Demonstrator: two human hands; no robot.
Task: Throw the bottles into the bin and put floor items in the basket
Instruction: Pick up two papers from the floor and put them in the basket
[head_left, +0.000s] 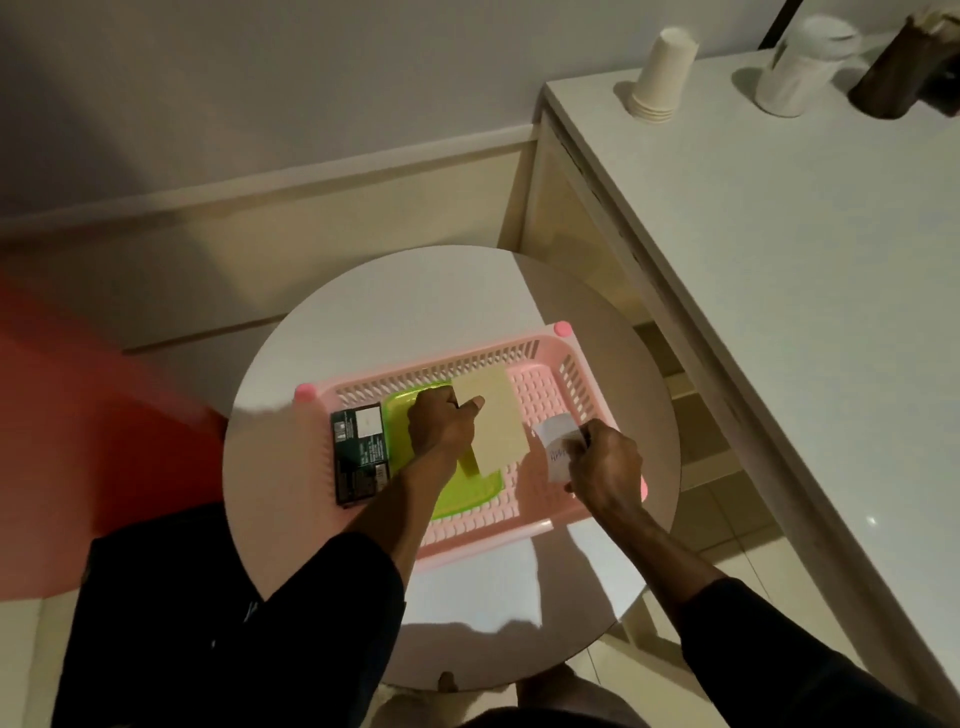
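Observation:
A pink slotted basket (563, 374) sits on a round white table (395, 301). Inside it lie a green plastic lid or tray (467, 496) and a dark box (358, 457) leaning at the left end. My left hand (439, 426) is over the basket and pinches a beige envelope-like card (493, 415) that lies across the green tray. My right hand (602, 462) is at the basket's right end, closed on a small white slip of paper (553, 434) with red writing. No bottle or bin is in view.
A white counter (779, 260) runs along the right, carrying a stack of paper cups (660, 75), a white jar (802, 65) and a dark container (904, 67). A red shape (78, 415) fills the left. Tiled floor shows below the table's right side.

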